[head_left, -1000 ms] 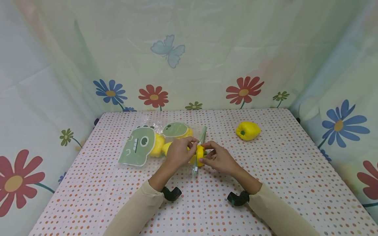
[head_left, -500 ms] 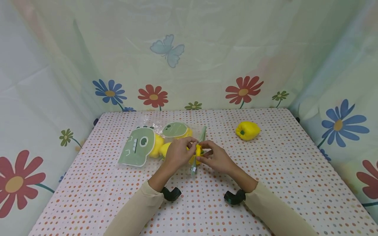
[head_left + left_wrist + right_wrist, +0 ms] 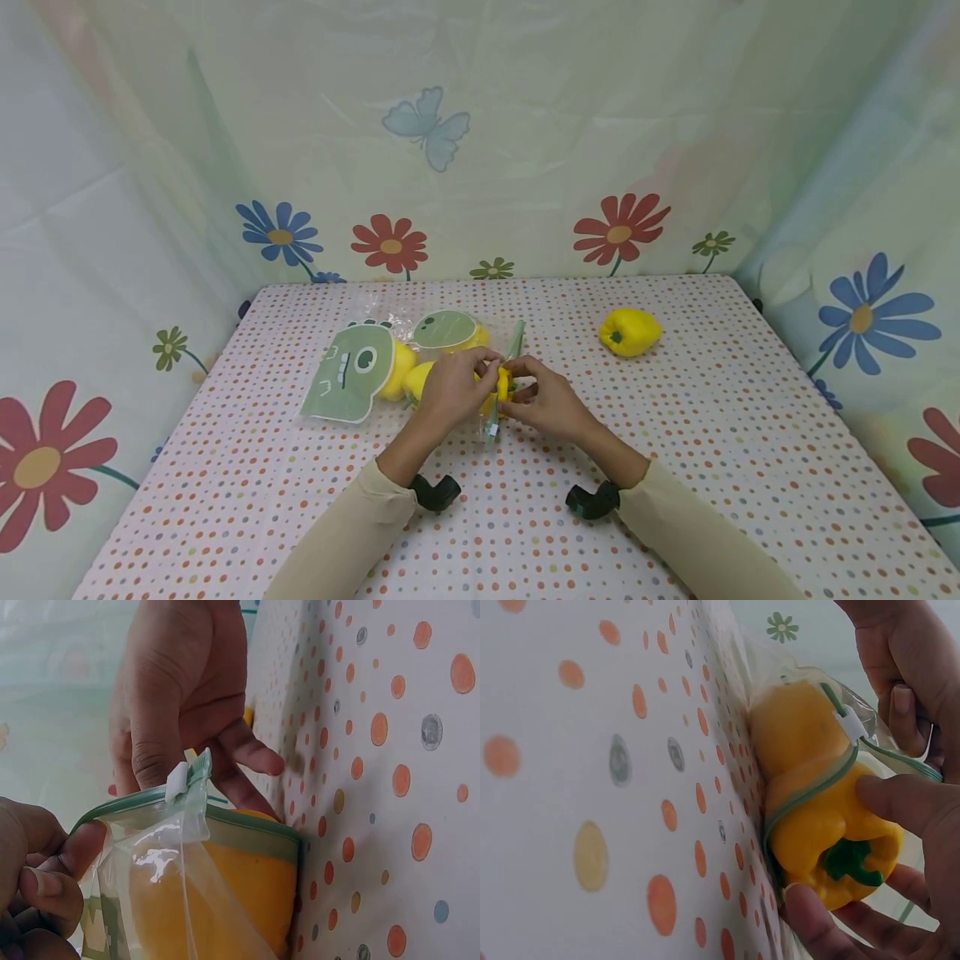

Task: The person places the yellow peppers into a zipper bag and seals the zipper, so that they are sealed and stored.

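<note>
A clear zip bag [image 3: 348, 375] printed with a green dinosaur face lies on its side on the table, with several yellow bell peppers [image 3: 397, 372] inside. Its mouth faces right, the green zip track spread apart and a white slider [image 3: 850, 725] on it. My left hand [image 3: 453, 387] pinches the upper edge of that mouth between thumb and finger. In the right wrist view, a yellow bell pepper [image 3: 832, 825] with a green stem sits partly inside the mouth. My right hand [image 3: 553, 402] holds it by the stem end, fingers curled about it.
Another yellow bell pepper [image 3: 630, 332] lies alone toward the back right. A dotted cloth covers the table [image 3: 712, 467]. Flowered curtains [image 3: 525, 150] rise behind and at both sides. Each wrist wears a black mount [image 3: 437, 493].
The right hand has moved slightly left, pushing the pepper farther into the bag's mouth. The left hand keeps its pinch in about the same place.
</note>
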The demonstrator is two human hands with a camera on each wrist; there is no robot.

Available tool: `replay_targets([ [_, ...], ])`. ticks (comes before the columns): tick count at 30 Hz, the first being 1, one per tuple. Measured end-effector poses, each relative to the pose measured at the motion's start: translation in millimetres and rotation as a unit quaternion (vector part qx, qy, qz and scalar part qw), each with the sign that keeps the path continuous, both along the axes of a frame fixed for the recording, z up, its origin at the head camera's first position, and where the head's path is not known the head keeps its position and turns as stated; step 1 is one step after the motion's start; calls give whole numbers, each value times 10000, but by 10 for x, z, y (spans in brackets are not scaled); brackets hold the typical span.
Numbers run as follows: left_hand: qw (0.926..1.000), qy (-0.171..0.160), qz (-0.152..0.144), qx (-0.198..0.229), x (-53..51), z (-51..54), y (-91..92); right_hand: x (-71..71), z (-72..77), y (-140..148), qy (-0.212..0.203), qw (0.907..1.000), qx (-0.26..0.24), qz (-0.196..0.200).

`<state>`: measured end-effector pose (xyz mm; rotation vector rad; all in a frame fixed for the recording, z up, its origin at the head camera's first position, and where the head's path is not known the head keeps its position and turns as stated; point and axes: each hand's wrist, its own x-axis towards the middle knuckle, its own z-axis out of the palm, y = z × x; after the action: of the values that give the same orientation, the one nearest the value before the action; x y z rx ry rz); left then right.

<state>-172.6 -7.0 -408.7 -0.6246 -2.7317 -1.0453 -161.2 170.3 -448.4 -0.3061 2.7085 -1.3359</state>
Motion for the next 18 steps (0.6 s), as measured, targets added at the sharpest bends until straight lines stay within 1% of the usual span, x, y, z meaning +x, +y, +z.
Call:
replay_targets([
  [7,9999,96,-11,76,1,12,-7,-3,-39,4,174,9997,-148,50],
  [14,9998,125,-60,105,-1,18,-15,-13,-40,-31,185,9992,-342,79],
  [18,9998,156,-46,76,8,26,-19,-21,-30,-70,183,9987,-440,172],
])
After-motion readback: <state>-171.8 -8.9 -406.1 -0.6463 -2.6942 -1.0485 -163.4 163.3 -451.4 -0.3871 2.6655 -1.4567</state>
